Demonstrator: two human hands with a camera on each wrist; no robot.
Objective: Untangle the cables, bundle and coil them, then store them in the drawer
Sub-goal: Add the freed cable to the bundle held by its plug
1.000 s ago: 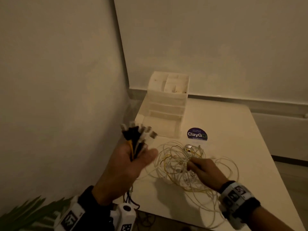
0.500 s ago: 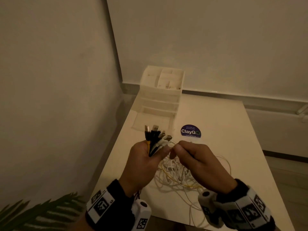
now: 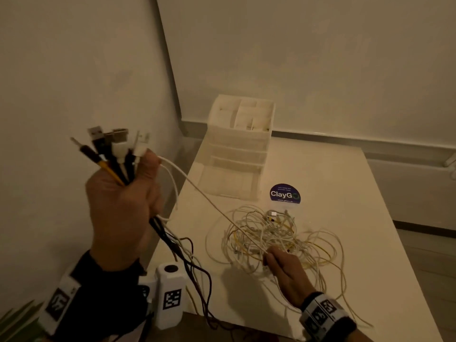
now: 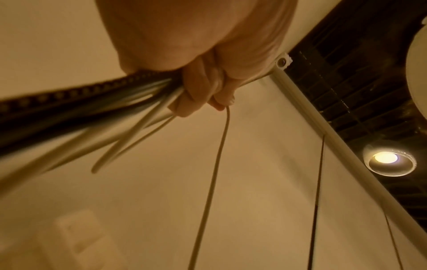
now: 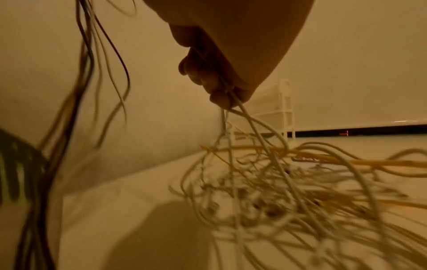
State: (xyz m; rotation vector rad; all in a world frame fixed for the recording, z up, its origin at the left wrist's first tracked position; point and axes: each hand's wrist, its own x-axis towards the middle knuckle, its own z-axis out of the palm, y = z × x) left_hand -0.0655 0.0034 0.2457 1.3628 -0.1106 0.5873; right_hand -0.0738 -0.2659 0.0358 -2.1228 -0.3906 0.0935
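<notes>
My left hand (image 3: 123, 201) is raised left of the table and grips a bundle of cable ends (image 3: 116, 154), black, white and yellow, with the plugs fanned out above the fist (image 4: 198, 91). Their tails hang below the hand. One white cable (image 3: 197, 193) runs taut from that fist down to my right hand (image 3: 281, 265). The right hand pinches that white cable (image 5: 231, 98) at the near edge of a tangled pile of white and yellow cables (image 3: 278, 235) on the white table (image 3: 345, 183). A white drawer unit (image 3: 237, 149) stands at the back, its bottom drawer (image 3: 227, 183) pulled out.
A round dark ClayGo sticker (image 3: 285, 196) lies on the table right of the open drawer. Walls close in on the left and behind. Green plant leaves (image 3: 14, 322) show at the lower left. The table's near edge (image 3: 222, 322) lies just in front of me.
My left hand has lifted up and to the left with the bundle. My right hand has dropped away from it to the pile, and a white cable is now stretched between them.
</notes>
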